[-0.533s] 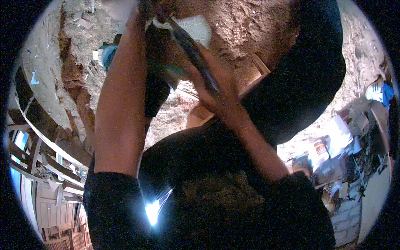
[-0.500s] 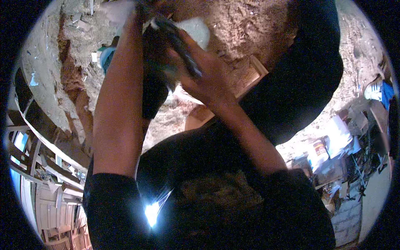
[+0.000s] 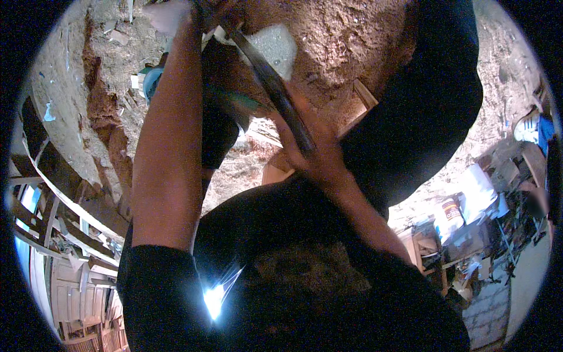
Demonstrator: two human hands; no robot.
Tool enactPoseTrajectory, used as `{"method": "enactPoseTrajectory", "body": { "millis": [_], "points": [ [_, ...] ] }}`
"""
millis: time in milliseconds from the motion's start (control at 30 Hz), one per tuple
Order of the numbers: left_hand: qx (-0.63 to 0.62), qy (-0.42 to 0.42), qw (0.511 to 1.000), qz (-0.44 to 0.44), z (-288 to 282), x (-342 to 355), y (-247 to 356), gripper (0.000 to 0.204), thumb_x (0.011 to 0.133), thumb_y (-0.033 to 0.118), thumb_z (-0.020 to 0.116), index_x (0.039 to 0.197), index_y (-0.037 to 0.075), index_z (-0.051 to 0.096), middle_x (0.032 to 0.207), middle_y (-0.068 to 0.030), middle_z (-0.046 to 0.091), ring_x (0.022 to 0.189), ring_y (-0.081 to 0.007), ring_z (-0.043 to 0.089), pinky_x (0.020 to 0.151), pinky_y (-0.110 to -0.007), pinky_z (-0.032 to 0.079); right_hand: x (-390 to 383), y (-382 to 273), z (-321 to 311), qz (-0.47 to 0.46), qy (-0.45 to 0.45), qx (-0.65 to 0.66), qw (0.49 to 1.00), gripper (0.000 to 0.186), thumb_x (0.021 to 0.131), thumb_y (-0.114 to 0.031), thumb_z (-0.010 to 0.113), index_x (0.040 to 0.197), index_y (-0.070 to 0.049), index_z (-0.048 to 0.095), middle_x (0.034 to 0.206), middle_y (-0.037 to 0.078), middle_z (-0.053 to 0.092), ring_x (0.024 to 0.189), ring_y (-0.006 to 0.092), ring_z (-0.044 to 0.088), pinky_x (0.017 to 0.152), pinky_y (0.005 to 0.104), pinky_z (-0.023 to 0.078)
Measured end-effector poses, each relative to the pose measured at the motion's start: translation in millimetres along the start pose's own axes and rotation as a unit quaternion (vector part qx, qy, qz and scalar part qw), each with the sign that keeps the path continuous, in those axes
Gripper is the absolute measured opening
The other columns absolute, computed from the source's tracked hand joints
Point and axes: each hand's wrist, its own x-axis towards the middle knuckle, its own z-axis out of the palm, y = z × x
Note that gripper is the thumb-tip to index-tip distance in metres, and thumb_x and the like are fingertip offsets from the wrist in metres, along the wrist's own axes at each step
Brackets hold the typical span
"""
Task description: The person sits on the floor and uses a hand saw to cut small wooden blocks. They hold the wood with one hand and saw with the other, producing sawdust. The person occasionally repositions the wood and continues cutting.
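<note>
My right hand (image 3: 316,152) is closed round the near end of a long, narrow dark tool (image 3: 272,85). It slants up and left from that hand toward the top of the view; whether it is a file, a saw or something else I cannot make out. My left forearm (image 3: 167,152) reaches straight up to the top edge, where my left hand (image 3: 196,12) is in shadow by the far end of the tool, its fingers hidden. Just right of the tool on the ground is a pale grey, rounded flat patch (image 3: 278,50). My dark-clothed leg (image 3: 434,105) is bent at the right.
Sandy ground (image 3: 328,35) spreads around me. Pieces of wood (image 3: 275,169) lie under my right arm and by my leg. A teal round thing (image 3: 151,82) sits left of my left forearm. At the right are a white jar (image 3: 450,214) and mixed clutter.
My right hand has moved down and right, toward my body, with the dark tool, and more of the tool's length now shows. The left forearm has barely moved.
</note>
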Motion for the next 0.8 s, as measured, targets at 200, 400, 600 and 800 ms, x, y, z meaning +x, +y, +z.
{"method": "enactPoseTrajectory", "body": {
  "millis": [200,400,600,800],
  "points": [
    [-0.007,-0.006,1.000,0.006,0.1,-4.5,4.5,0.051,0.083,0.027,0.074,0.125,0.003,0.056,0.111,-0.0218,0.067,0.102,-0.0413,0.066,0.088,-0.049,0.053,81.3,-35.5,21.4,-0.054,0.018,0.003,0.998,0.043,0.097,-0.018,0.067,0.135,0.000,0.058,0.095,0.021,0.073,0.080,0.0303,0.074,0.072,0.0408,0.057],
    [-0.015,0.000,1.000,0.011,-0.5,-4.5,6.2,0.050,0.084,0.026,0.072,0.125,0.003,0.056,0.113,-0.0217,0.067,0.103,-0.0411,0.065,0.089,-0.049,0.053,7.3,-27.0,9.4,0.118,0.106,0.085,0.984,0.044,0.098,-0.021,0.066,0.136,0.000,0.058,0.093,0.023,0.073,0.075,0.0294,0.073,0.068,0.0415,0.056],
    [-0.028,-0.005,0.999,0.018,-2.2,-7.7,12.8,0.049,0.086,0.026,0.071,0.126,0.003,0.057,0.114,-0.0215,0.066,0.104,-0.0409,0.065,0.090,-0.049,0.052,60.8,-23.5,15.3,-0.048,0.033,0.007,0.998,0.049,0.098,-0.021,0.065,0.143,-0.003,0.054,0.099,0.020,0.074,0.075,0.0257,0.073,0.069,0.0384,0.057],
    [-0.031,-0.007,0.999,0.026,-0.8,1.0,5.2,0.047,0.087,0.025,0.070,0.127,0.004,0.057,0.116,-0.0213,0.066,0.105,-0.0407,0.064,0.091,-0.048,0.052,53.5,-12.0,16.5,-0.043,0.047,0.059,0.996,0.049,0.095,-0.023,0.071,0.138,-0.003,0.059,0.082,0.015,0.070,0.059,0.0204,0.065,0.058,0.0336,0.053]
  ]
}}
